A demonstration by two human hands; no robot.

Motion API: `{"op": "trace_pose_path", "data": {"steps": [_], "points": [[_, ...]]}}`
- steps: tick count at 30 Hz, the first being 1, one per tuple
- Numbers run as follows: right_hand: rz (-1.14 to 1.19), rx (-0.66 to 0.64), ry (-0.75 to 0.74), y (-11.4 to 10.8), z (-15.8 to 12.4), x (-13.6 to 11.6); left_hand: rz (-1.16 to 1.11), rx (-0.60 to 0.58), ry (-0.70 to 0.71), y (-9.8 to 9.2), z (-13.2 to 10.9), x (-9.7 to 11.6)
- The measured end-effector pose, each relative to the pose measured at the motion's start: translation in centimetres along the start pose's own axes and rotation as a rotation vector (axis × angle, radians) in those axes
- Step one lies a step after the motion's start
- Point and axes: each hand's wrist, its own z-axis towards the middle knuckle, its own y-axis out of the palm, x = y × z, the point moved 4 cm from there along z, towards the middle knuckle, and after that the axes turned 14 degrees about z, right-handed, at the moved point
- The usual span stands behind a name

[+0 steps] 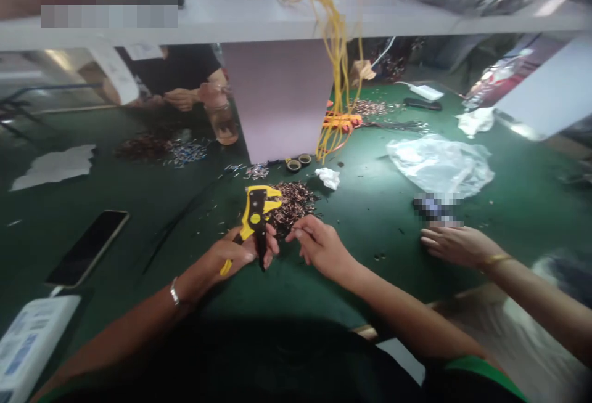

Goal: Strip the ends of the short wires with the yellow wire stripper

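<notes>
Left hand [226, 254]: grip closed round a yellow-and-black plastic wire stripper [255, 213], held upright.
Right hand [321, 246]: grip narrow, pinching what looks like one thin dark wire [305, 235].
Wires: one heap of copper-ended wire pieces [293, 206], just beyond the stripper on the green table [370, 273].
Counted: two dark ring-shaped rolls [293, 165], one black smartphone [87, 248].
Beside: one co-worker's hand [456, 246], apart at right.
</notes>
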Motion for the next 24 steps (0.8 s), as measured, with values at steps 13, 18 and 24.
{"op": "trace_pose_path", "data": {"steps": [13,18,24], "points": [[-0.085,0.147,-0.001,-5.6,-2.6,2.7,-0.005,-0.031,0.026,0.0,0.3,-0.2],[-0.486,0.299,-0.118,-10.2,-4.3,2.6,0.024,-0.043,0.026,-0.4,0.1,-0.8],[-0.909,0.496,-0.226,-16.2,-4.8,3.9,0.034,-0.061,0.034,-0.4,0.2,-0.7]]}}
